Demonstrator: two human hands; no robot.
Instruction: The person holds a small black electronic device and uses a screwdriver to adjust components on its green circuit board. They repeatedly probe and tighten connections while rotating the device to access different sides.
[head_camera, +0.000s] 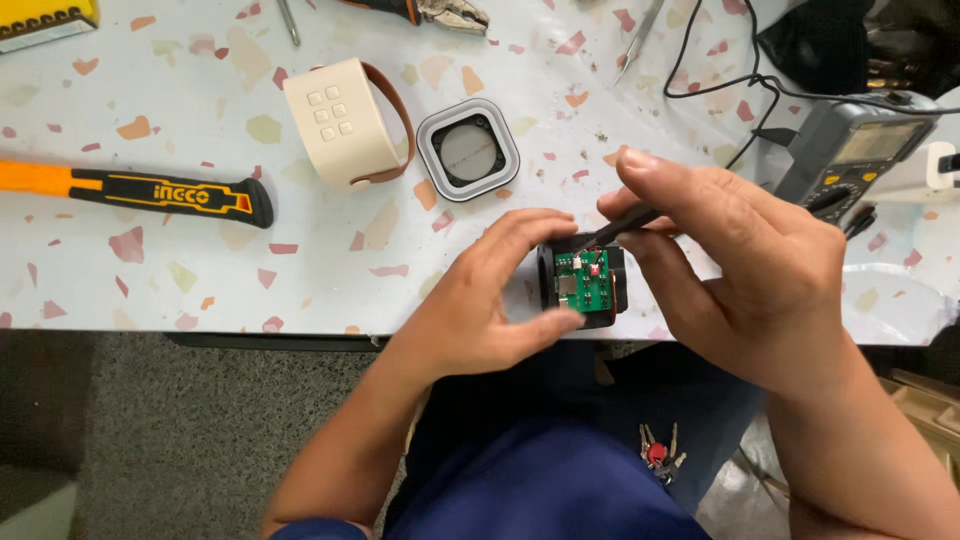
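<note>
I see a white table (330, 280) speckled with red, orange and green chips filling the upper part of the view; its front edge runs left to right, and below it lie grey carpet (190, 430) and my blue-clad lap (540, 480).

Counting downward in size: one hammer handle (150, 190), orange and black, lying with its long axis left to right at the left edge; one grey multimeter (850, 150) at the far right with black leads (720, 60) trailing away; one cream speaker shell (340, 120) with six square buttons and a brown strap; one square grey frame (468, 150) with a round disc inside, just beside the shell; one pair of pliers (450, 12) and one pair of tweezers (640, 35) at the far edge; one bunch of keys (660, 452) at my hip.

The small black module (585, 285) sits at the table's front edge between my hands, its green circuit board (590, 285) facing up toward me, with the board's long axis running roughly away from me.

My left hand (480, 300) is half curled around the module, thumb pressed on its near edge and fingers arched over its left side. My right hand (740, 260) is pinched closed on a thin black probe (625, 222), which slants down to the left; its tip touches the top of the board.
</note>
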